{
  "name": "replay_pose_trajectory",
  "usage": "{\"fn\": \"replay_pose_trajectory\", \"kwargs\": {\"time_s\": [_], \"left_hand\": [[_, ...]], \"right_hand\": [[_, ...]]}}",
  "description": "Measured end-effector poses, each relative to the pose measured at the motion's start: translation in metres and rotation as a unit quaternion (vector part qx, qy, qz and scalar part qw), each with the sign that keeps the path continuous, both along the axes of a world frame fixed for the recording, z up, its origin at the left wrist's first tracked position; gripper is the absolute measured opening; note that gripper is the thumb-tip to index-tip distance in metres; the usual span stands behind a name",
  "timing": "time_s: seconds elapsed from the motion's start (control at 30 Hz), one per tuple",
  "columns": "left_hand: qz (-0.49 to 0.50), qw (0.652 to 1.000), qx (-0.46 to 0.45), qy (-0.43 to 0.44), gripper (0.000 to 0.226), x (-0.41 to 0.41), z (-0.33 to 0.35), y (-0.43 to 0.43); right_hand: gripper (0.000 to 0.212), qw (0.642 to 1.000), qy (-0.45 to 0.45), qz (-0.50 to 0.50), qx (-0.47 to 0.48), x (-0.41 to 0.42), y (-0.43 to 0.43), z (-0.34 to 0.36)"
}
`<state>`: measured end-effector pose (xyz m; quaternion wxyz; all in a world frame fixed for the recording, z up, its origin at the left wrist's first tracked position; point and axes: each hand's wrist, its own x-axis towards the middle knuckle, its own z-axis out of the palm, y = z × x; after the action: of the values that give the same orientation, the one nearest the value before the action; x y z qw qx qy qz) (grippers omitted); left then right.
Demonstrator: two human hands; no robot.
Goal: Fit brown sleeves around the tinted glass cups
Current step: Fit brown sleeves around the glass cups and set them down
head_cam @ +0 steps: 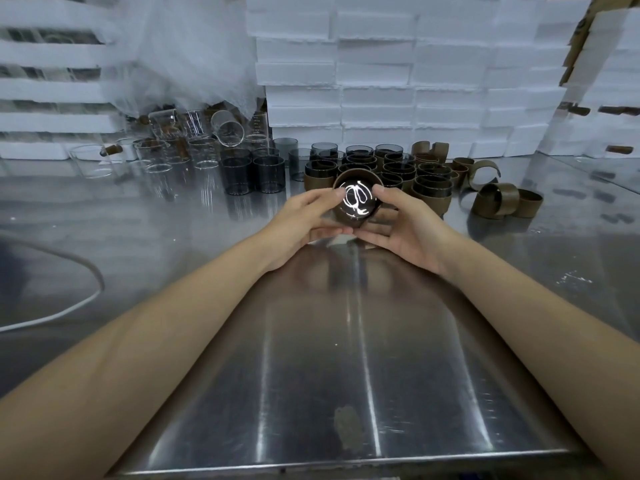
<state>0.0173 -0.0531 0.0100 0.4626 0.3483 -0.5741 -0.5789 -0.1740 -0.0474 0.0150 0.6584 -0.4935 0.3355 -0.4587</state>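
A tinted glass cup (pixel 356 199) with a brown sleeve (pixel 358 175) round it is held above the steel table, its glossy base turned toward me. My left hand (pixel 304 220) grips its left side and my right hand (pixel 401 226) grips its right side, thumbs on the base. Behind it stand several sleeved tinted cups (pixel 398 171). Bare tinted cups (pixel 252 173) stand to the left. Loose brown sleeves (pixel 498 199) lie curled to the right.
Clear glass beakers (pixel 162 157) crowd the far left of the steel table (pixel 346 341). White foam boxes (pixel 381 81) are stacked along the back. A white cable (pixel 69 306) loops at the left. A crumpled plastic sheet (pixel 194 57) hangs behind the beakers.
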Motion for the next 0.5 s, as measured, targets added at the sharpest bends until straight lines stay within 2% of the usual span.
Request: {"fn": "replay_pose_trajectory", "kwargs": {"time_s": [0.1, 0.23, 0.4, 0.5], "left_hand": [[-0.007, 1.000, 0.021, -0.009, 0.041, -0.0001, 0.0029, -0.0005], [-0.021, 0.999, 0.044, 0.003, 0.039, -0.0012, 0.0050, 0.0008], [-0.032, 0.997, 0.064, 0.020, 0.038, -0.0058, 0.0063, 0.0033], [-0.027, 0.995, 0.088, 0.044, 0.035, -0.0062, 0.0071, 0.0028]], "right_hand": [[0.043, 1.000, -0.005, 0.021, 0.008, 0.0009, 0.0004, 0.0008], [0.062, 0.999, -0.023, 0.011, 0.033, 0.0052, 0.0010, 0.0028], [0.063, 0.995, -0.066, 0.008, 0.068, 0.0056, 0.0024, 0.0065], [0.055, 0.993, -0.085, 0.006, 0.086, 0.0066, 0.0023, 0.0072]]}}
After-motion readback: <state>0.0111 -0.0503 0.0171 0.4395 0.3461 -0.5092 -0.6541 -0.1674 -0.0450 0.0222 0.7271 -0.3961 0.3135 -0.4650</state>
